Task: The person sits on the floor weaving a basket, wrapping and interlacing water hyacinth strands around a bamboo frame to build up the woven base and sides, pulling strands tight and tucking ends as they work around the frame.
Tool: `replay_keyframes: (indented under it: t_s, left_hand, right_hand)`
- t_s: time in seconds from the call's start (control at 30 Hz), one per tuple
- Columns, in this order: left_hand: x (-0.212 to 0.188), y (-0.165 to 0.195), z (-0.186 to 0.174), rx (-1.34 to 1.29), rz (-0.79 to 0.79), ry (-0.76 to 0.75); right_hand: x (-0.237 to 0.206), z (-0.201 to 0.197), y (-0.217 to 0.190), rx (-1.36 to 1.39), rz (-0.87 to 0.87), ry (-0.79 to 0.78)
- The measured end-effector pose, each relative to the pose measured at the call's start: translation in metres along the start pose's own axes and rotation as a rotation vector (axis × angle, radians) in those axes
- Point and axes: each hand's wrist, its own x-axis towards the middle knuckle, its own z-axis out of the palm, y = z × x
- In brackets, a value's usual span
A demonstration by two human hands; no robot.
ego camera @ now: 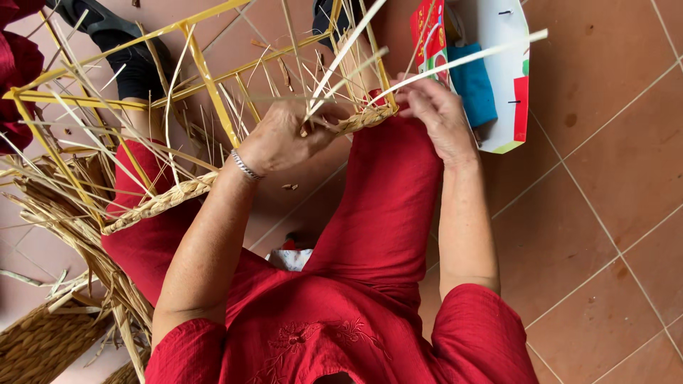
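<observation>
Red cloth, the person's blouse (341, 341), is filling the bottom of my view from about 5 to 7 o'clock, its lower hem cut off by the frame edge. Both forearms are reaching up toward 12 o'clock. I am seeing the left hand (284, 139), with a silver bracelet (245, 166) at the wrist, closing its fingers around the woven straw braid (366, 117) just above centre; the fingertips are tucked under loose strands, so I cannot tell exactly how they are gripping. At about 1 o'clock the right hand (437, 114) is pinching a pale flat straw strip (462, 60), fingers together, the strip running off toward 2 o'clock. The braid is trailing down to 9 o'clock across the red trousers (388, 206), over a yellow frame (206, 78) partly masked by straw. A paper bag (509, 78) is lying at 1 o'clock, its top cropped. Woven basketwork (35, 341) at 8 o'clock is running out of frame.
</observation>
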Motion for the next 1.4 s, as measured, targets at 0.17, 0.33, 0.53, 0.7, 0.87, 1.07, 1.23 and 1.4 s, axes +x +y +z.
replay_keyframes:
  t_s: [0.17,0.33,0.53,0.7,0.87,1.07,1.23,1.4]
  left_hand:
    - [0.005,0.007,0.001,0.007,-0.072,-0.027]
    - [0.02,0.008,0.01,0.114,-0.309,0.023]
    - [0.037,-0.006,0.014,0.046,-0.486,-0.027]
    - [0.052,-0.023,0.018,0.181,-0.312,-0.051]
    - [0.057,-0.04,0.009,0.086,-0.488,0.001]
    - [0.071,-0.057,0.016,0.365,-0.679,-0.21]
    - [0.076,-0.059,0.022,0.662,-0.506,-0.131]
    - [0.056,-0.031,0.003,0.527,-0.231,0.591]
  right_hand:
    - [0.016,-0.005,0.012,0.14,-0.055,-0.274]
    - [0.028,-0.006,0.022,0.23,0.077,-0.135]
    - [0.027,-0.006,0.02,0.4,0.333,0.106]
    - [0.043,0.008,0.018,0.096,0.339,0.155]
    - [0.064,0.027,0.012,-0.004,0.183,0.061]
    - [0.086,0.044,-0.002,-0.495,0.289,-0.202]
    - [0.115,0.055,-0.001,-0.699,0.257,-0.398]
    - [0.109,0.035,0.017,0.212,-0.066,0.057]
